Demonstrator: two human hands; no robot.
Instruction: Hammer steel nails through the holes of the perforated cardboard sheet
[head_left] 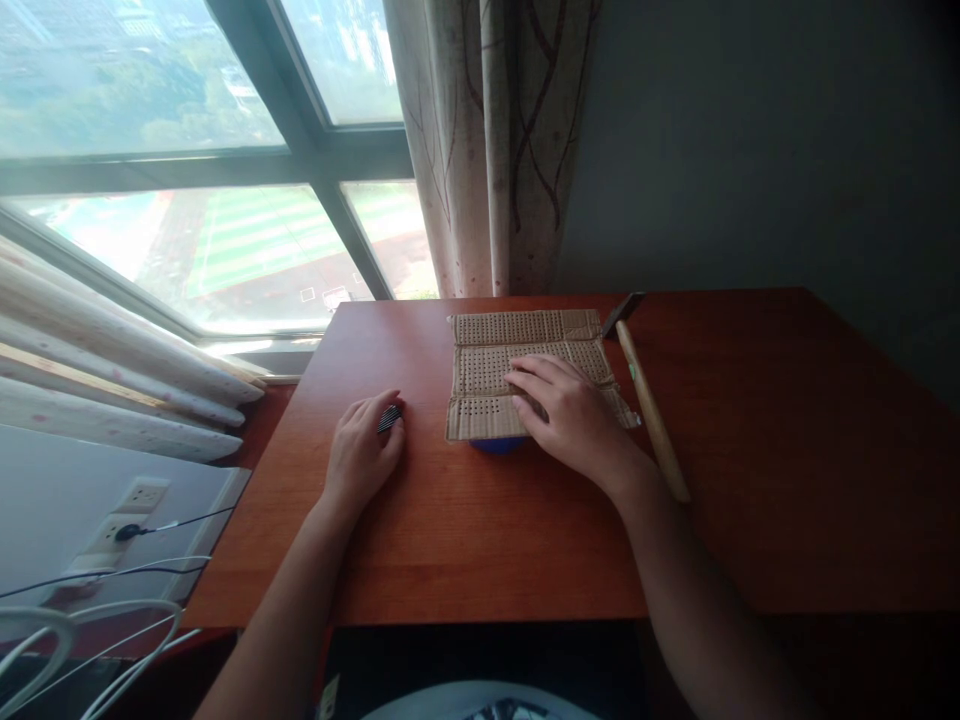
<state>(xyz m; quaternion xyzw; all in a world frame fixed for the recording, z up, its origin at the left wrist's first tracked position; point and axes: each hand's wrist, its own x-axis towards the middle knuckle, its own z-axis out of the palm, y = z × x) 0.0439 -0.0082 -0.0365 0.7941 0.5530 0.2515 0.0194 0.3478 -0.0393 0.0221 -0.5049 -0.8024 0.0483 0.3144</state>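
A perforated cardboard sheet (517, 350) lies on the wooden table (487, 540), covered in rows of small holes. My right hand (570, 415) rests flat on its near right part, fingers stretched out over the holes. A blue object (496, 445) peeks out from under the sheet's near edge. My left hand (364, 450) sits on the table to the left of the sheet, fingers curled around a small bundle of dark nails (389, 417). A hammer (646, 395) with a wooden handle lies just right of the sheet, its head at the far end.
A window (187, 150) and a patterned curtain (502, 140) rise behind the table. A grey wall (750, 150) stands at the right. Left of the table are a wall socket (127, 510) with a plugged cable and white wires.
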